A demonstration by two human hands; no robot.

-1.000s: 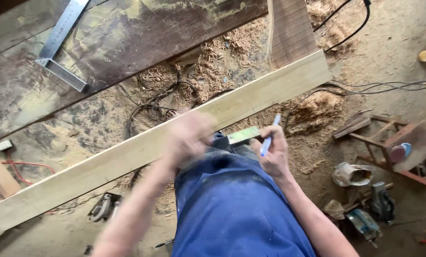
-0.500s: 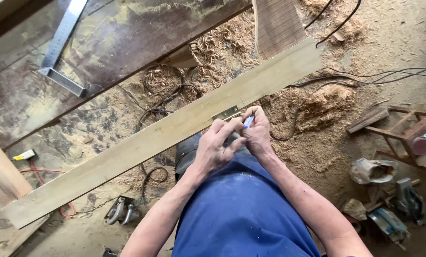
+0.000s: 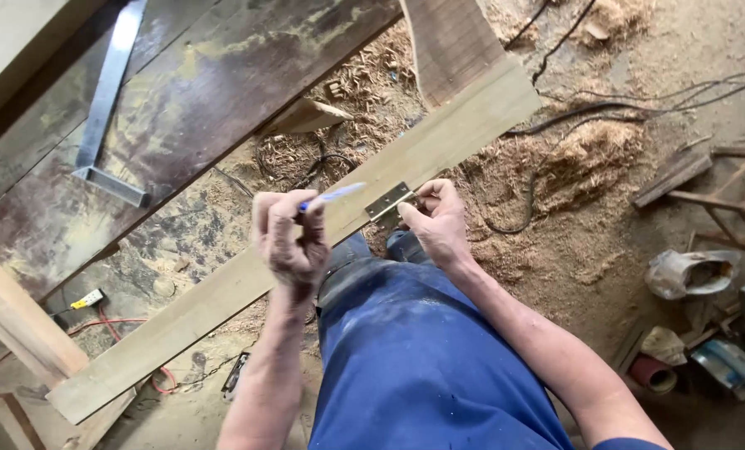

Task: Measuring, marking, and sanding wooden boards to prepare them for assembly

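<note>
A long pale wooden plank point(image 3: 222, 292) runs diagonally across my blue-trousered legs. A small metal hinge point(image 3: 391, 202) lies on its near edge. My right hand point(image 3: 436, 221) pinches the hinge and presses it against the plank. My left hand point(image 3: 290, 237) is raised just left of the hinge and grips a blue and white pen point(image 3: 332, 197), whose tip points toward the hinge.
A steel square point(image 3: 104, 117) rests on a dark stained board point(image 3: 222, 92) at the upper left. Sawdust and black cables point(image 3: 555, 125) cover the floor. Power tools point(image 3: 726, 367) and a wooden stool point(image 3: 722, 200) stand at the right. A timber post point(image 3: 22, 333) is at the left.
My hands have come apart: the pen is now in my left hand, which moved left, while my right hand stays on the hinge. The view shifted slightly.
</note>
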